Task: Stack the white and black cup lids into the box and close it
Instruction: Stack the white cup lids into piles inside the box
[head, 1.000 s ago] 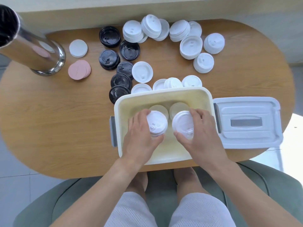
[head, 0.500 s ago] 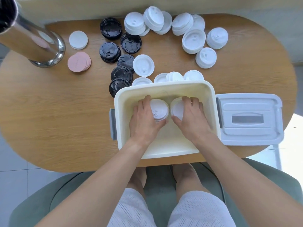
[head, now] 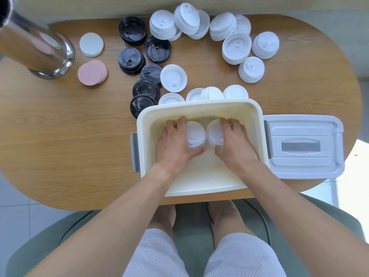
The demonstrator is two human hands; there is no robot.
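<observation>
A cream box (head: 199, 187) stands open at the table's near edge. Both of my hands are down inside it. My left hand (head: 175, 144) grips a white lid (head: 196, 133), and my right hand (head: 236, 144) grips a second white lid (head: 214, 133) right beside it, near the box's far wall. Whatever lies under these lids is hidden. The box's grey-white cover (head: 303, 145) lies flat on the table to the right. Several white lids (head: 236, 48) are spread behind the box, and several black lids (head: 145, 76) sit at its back left.
A steel cylinder (head: 38, 47) stands at the far left of the wooden table (head: 69, 136). Beside it lie a white disc stack (head: 91, 44) and a pink disc stack (head: 92, 72). White lids (head: 211, 93) crowd the box's far rim. My knees and a green seat (head: 191, 226) show below.
Both hands carried their white lids from above the box's middle down and toward its far wall, where they now sit low inside.
</observation>
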